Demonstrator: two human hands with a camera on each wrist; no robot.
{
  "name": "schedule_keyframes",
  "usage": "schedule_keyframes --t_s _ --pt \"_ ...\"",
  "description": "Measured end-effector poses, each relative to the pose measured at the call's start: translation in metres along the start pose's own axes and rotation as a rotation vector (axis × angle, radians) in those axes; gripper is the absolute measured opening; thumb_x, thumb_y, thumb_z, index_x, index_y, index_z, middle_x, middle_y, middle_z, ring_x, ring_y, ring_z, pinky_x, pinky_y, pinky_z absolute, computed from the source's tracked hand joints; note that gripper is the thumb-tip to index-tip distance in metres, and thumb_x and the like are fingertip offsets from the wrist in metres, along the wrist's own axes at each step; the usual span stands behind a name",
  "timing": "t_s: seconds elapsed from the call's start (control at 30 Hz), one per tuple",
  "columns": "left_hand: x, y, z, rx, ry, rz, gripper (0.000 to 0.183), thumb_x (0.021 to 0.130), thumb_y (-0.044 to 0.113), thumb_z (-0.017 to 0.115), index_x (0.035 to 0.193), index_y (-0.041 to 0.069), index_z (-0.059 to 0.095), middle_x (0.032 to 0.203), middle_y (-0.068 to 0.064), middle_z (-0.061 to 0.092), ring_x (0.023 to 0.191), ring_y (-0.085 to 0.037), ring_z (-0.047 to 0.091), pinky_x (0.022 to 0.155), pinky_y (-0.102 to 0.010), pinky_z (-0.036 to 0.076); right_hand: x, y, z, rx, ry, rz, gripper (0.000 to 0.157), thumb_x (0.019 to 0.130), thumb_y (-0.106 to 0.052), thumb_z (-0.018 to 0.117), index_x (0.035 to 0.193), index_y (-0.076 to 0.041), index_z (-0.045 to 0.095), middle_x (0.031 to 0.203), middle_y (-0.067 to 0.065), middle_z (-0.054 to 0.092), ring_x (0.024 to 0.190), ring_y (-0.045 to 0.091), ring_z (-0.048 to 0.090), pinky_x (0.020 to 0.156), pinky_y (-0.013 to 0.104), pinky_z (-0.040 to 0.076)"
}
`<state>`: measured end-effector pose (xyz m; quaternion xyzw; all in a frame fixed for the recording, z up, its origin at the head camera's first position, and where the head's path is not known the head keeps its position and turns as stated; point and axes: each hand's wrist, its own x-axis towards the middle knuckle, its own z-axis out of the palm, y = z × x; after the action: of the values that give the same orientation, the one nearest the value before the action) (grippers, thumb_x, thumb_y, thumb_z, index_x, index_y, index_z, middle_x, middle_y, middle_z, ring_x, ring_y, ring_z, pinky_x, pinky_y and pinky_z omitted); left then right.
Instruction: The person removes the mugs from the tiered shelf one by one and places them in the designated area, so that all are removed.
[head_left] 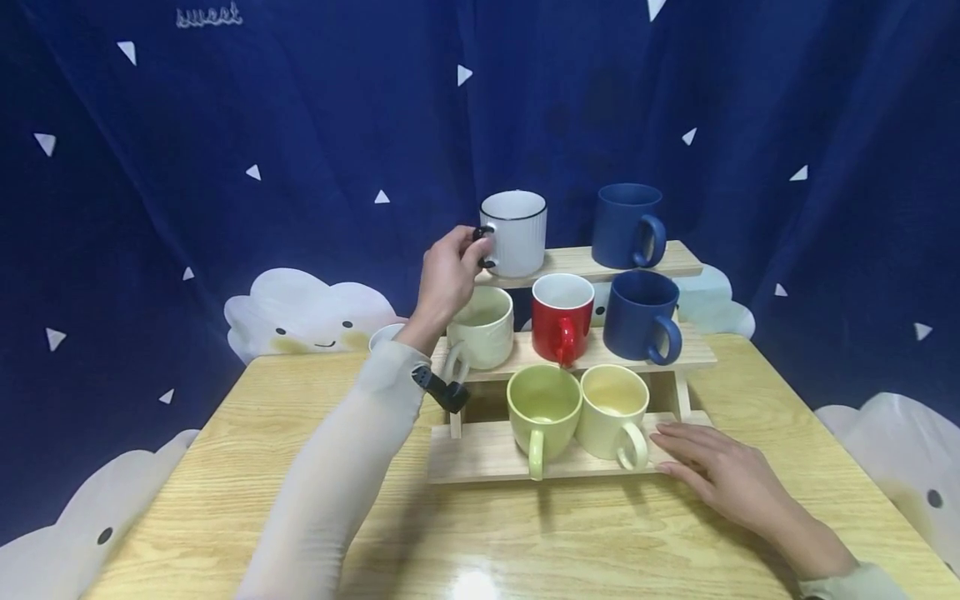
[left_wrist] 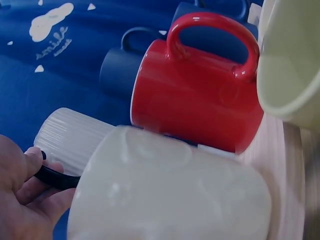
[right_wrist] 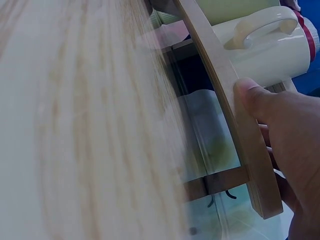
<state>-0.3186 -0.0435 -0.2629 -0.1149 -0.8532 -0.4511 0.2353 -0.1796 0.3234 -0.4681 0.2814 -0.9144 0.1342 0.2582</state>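
My left hand [head_left: 448, 273] pinches the black handle of a white ribbed mug [head_left: 521, 237] with a black rim, upright at the left of the wooden rack's top shelf [head_left: 573, 261]. Whether its base touches the shelf cannot be told. In the left wrist view a pale cream-green mug [left_wrist: 170, 190] covers part of it. My right hand [head_left: 723, 473] rests at the right end of the bottom shelf [head_left: 476, 454], fingers nearly straight on top, thumb [right_wrist: 250, 92] against the front edge. Just left of it stands a pale yellow mug [head_left: 613, 412].
Blue mugs [head_left: 628, 225] stand on the top and middle shelves. A red mug [head_left: 562, 329] sits mid-rack, and a green mug [head_left: 543, 412] below. Another white cup [head_left: 384, 335] is partly hidden behind my left arm. A dark blue curtain [head_left: 337, 108] hangs behind the table [head_left: 292, 417].
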Motion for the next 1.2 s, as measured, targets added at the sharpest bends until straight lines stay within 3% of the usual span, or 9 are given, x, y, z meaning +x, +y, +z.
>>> schedule_keyframes --t_s 0.53,1.2 --pt "-0.016 -0.025 -0.027 -0.098 0.111 0.036 0.021 0.098 0.020 0.063 0.108 0.002 0.068 0.096 -0.011 0.073 0.082 -0.022 0.070 0.074 -0.029 0.057 -0.001 -0.002 -0.001 -0.004 -0.009 0.008 0.045 0.079 -0.032 0.081 0.122 -0.024 0.070 0.126 -0.003 0.065 0.115 0.026 0.059 0.082 0.050 0.052" --pt "-0.029 -0.040 -0.045 -0.148 0.154 0.040 0.023 0.098 0.017 0.062 0.112 0.000 0.067 0.100 -0.016 0.071 0.091 -0.025 0.070 0.077 -0.027 0.057 0.000 -0.003 -0.001 0.004 -0.007 0.013 0.044 0.080 -0.033 0.080 0.121 -0.024 0.070 0.126 -0.002 0.065 0.115 0.027 0.059 0.084 0.051 0.052"
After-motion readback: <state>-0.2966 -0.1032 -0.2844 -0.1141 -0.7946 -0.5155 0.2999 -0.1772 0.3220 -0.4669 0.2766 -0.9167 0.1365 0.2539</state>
